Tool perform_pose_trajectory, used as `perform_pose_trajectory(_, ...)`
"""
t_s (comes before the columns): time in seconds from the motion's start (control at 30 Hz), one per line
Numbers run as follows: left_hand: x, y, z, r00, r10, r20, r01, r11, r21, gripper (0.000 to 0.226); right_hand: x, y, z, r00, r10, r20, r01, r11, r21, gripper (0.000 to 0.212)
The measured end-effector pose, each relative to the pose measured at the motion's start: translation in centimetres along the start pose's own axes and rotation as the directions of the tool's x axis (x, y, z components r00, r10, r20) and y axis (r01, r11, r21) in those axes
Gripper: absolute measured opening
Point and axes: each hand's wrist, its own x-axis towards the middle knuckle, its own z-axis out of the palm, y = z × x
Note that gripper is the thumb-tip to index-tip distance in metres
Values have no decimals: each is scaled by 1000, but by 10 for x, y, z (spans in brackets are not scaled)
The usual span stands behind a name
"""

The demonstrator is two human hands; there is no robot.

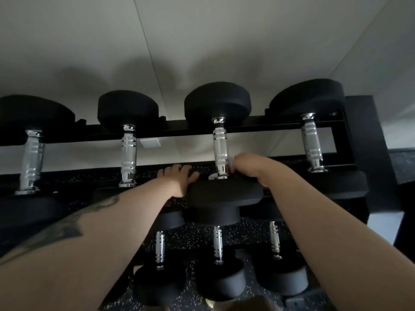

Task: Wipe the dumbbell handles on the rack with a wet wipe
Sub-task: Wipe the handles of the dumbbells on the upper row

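Note:
Several black dumbbells with chrome handles lie across the top tier of a black rack (pixel 363 140). My right hand (pixel 247 164) is closed around the lower end of the third dumbbell's handle (pixel 220 144), and a scrap of white wet wipe (pixel 213 176) shows at the handle's base beside my fingers. My left hand (pixel 179 178) rests flat on the near black head (pixel 224 194) of that same dumbbell, fingers spread over its left edge. The other top-tier handles (pixel 128 153) stand untouched.
A lower tier holds three smaller dumbbells (pixel 217 245) beneath my forearms. Black speckled rubber flooring (pixel 107 176) shows through the rack. A pale wall (pixel 202 52) rises close behind, and the rack's upright post (pixel 368 153) stands at the right.

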Motion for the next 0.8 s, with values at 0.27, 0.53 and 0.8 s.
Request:
perform_pose_trajectory(0.27,5,-1,0,999,-38,33,40,997,-68,46,-18,14,-11,992,-124,3,124,988,-95,15)
perform_pose_trajectory(0.53,-3,3,24,963,-2,-271,9,1000,23,40,-23,17,-1,960,-263,-100,205,897,-391,23)
perform_pose_trajectory(0.8,-2,12,57,790,-125,-600,-48,963,-263,45,-39,25,-4,916,-400,24,394,887,-240,22)
